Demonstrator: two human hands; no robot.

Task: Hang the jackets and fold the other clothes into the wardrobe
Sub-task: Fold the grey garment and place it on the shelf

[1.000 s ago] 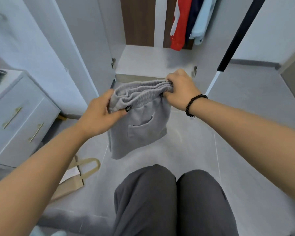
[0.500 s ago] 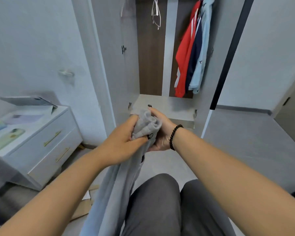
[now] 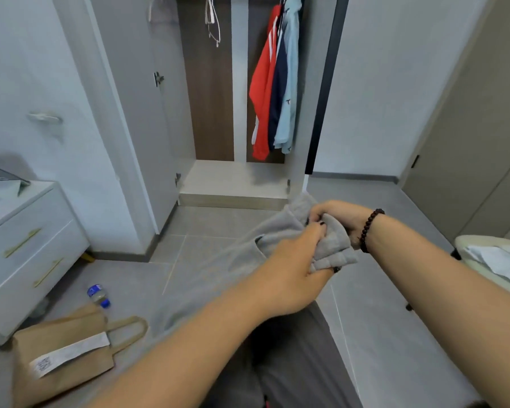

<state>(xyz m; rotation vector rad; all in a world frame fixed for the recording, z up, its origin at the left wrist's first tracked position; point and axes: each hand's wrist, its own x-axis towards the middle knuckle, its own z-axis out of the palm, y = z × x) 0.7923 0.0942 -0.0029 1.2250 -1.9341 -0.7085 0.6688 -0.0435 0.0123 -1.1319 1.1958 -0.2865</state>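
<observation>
Both hands grip the bunched waistband of the grey trousers point(image 3: 242, 260), close together at the right of centre. My left hand point(image 3: 295, 260) clutches the fabric from the near side. My right hand point(image 3: 336, 219), with a dark bead bracelet on its wrist, holds it from the far side. The trouser legs trail down to the left over my lap. The open wardrobe point(image 3: 233, 184) stands ahead; three jackets, red point(image 3: 262, 92), navy point(image 3: 277, 92) and light blue point(image 3: 289, 83), hang at its right side. An empty hanger point(image 3: 214, 22) hangs at the top middle.
A white drawer unit point(image 3: 27, 248) stands at the left. A brown paper bag point(image 3: 65, 348) and a small bottle point(image 3: 99, 295) lie on the grey tiled floor beside it. A pale chair with white cloth point(image 3: 495, 260) is at the right edge.
My hands came together from spreading the waistband wide, then moved right and lower with the bunched trousers. The view lifted toward the wardrobe, then shifted so the bag and bottle show.
</observation>
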